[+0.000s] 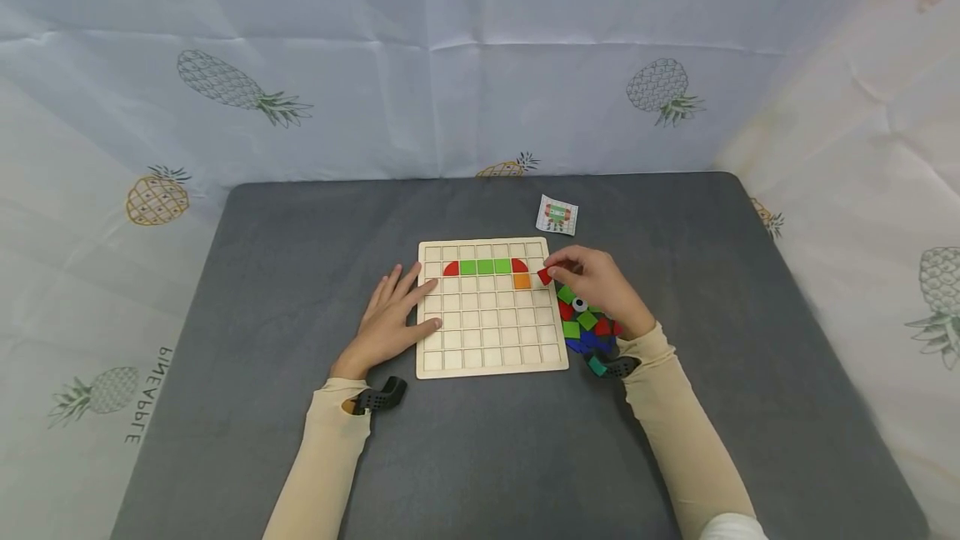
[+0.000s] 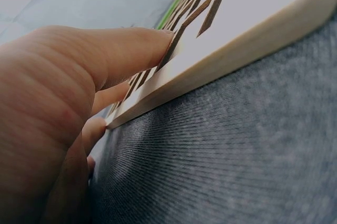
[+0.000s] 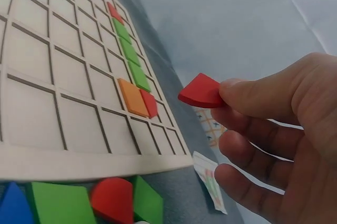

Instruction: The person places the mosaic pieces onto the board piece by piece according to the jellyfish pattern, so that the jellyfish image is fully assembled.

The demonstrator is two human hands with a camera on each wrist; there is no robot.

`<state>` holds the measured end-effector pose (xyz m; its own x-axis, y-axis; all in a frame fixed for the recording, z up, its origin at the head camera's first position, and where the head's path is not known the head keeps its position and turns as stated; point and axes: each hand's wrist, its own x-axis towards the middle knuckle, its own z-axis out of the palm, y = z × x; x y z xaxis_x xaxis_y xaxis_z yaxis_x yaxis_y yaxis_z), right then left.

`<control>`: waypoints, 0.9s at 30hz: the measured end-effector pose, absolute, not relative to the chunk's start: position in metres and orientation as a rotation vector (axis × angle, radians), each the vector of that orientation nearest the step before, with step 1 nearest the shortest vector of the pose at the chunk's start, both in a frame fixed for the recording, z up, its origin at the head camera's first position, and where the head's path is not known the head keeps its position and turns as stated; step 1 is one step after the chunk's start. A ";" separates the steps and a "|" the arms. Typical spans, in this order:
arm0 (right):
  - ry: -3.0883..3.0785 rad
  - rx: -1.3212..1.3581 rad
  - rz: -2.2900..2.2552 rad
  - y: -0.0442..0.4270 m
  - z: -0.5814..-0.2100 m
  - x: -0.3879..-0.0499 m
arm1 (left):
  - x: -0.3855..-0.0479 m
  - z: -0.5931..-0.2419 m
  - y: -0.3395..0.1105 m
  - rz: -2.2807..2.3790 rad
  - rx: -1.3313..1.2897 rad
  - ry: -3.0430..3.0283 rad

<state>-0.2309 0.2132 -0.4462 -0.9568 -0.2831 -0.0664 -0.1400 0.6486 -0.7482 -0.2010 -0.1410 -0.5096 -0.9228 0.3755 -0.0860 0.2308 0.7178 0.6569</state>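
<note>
A wooden grid board [image 1: 491,340] lies flat on the dark table. One row holds a red quarter-round tile [image 1: 451,269], several green square tiles [image 1: 485,267] and another red quarter-round tile [image 1: 519,265]; an orange square tile [image 1: 522,281] sits just below the right red one. My left hand [image 1: 386,323] rests on the board's left edge with fingers spread, the thumb lying on its surface in the left wrist view. Over the board's right edge, my right hand [image 1: 596,282] pinches a red quarter-round tile [image 3: 201,91] between thumb and index finger, raised above the board.
Right of the board lies a pile of loose green, red and blue tiles [image 1: 587,321] with a round eye piece [image 1: 580,304]. Behind the board is a small printed pattern card [image 1: 557,215]. A pineapple-print cloth [image 1: 480,107] hangs beyond the table's far edge.
</note>
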 end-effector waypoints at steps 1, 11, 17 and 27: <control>2.672 -0.343 -1.201 0.211 -0.447 -0.231 | -0.201 -0.510 -0.141 0.994 0.485 2.709; 2.676 -0.373 -1.083 0.195 -0.458 -0.230 | -0.201 -0.510 -0.141 0.992 0.492 2.716; 2.666 -0.329 -1.064 0.188 -0.465 -0.228 | -0.201 -0.509 -0.141 0.997 0.490 2.711; 2.733 -0.332 -0.925 0.179 -0.468 -0.225 | -0.201 -0.509 -0.141 1.000 0.487 2.709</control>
